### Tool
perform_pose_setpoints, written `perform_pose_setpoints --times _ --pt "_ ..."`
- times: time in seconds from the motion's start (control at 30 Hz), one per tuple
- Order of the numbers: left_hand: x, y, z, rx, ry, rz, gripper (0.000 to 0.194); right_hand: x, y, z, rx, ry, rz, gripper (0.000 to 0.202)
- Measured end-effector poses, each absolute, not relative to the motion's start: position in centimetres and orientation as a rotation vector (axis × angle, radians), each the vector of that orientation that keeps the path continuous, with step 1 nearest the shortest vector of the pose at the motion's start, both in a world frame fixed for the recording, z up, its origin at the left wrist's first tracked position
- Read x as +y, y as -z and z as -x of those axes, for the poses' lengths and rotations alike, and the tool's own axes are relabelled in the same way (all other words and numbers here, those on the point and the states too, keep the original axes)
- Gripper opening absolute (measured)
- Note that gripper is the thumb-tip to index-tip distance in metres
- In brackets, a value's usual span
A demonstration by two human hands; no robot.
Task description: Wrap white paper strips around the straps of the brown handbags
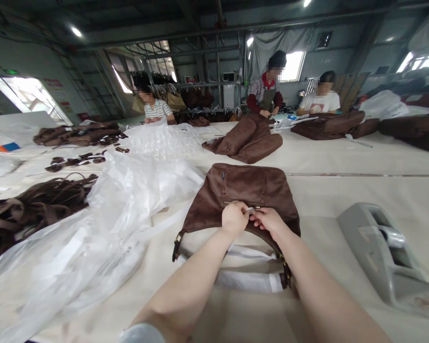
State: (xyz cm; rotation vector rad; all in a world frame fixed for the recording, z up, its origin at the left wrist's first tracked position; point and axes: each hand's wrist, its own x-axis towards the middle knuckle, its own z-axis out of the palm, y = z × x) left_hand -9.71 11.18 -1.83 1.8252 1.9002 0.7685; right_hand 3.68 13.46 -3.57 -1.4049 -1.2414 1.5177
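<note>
A dark brown handbag [245,183] lies flat on the table in front of me, its strap side toward me. Over its front zip, my left hand [235,218] is closed, pinching a small white strip [249,209]. From the other side, the fingers of my right hand [268,221] are bent together at the same strip, close to the metal zip. What exactly lies between the fingertips is partly hidden. White wrapping [248,281] covers the bag's strap, which curves beneath my forearms. Dark buckled tabs [178,243] join the strap to the bag.
Clear plastic bags [128,214] are heaped at left, beside a pile of brown straps [32,209]. A grey tape dispenser [379,247] stands at right. More brown bags [250,138] lie across the table, where several people work. Small brown pieces [75,159] lie at far left.
</note>
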Motion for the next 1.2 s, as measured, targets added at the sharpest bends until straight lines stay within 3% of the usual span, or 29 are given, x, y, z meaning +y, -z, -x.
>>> perform_pose_setpoints --times 0.17,0.4,0.53,0.67,0.8,1.03,1.2 --pt "9.5 0.4 9.0 1.831 -0.596 -2.585 0.023 13.5 3.6 -3.7 -1.13 -1.537 1.296 0.011" --pt "8.5 -0.3 8.0 1.789 -0.329 -2.768 0.024 13.5 3.1 -5.0 -1.024 -1.631 1.175 0.019" --pt "8.4 -0.2 7.9 1.763 -0.489 -2.615 0.025 13.4 3.2 -5.0 -1.042 -1.609 1.144 0.028" --pt "9.6 0.2 9.1 1.563 -0.814 -1.817 0.032 13.3 3.7 -4.7 -1.106 -1.535 1.146 0.035" --pt "11.2 1.1 10.6 1.171 -0.677 -1.132 0.047 13.2 4.1 -4.4 -1.221 -1.468 1.19 0.034" --pt "11.0 2.4 10.0 1.354 -0.675 -1.36 0.036 13.1 4.2 -4.5 -1.316 -1.403 1.249 0.029" --pt "10.3 1.8 9.2 1.438 -0.724 -1.565 0.015 12.4 3.4 -4.5 -1.378 -1.311 1.346 0.027"
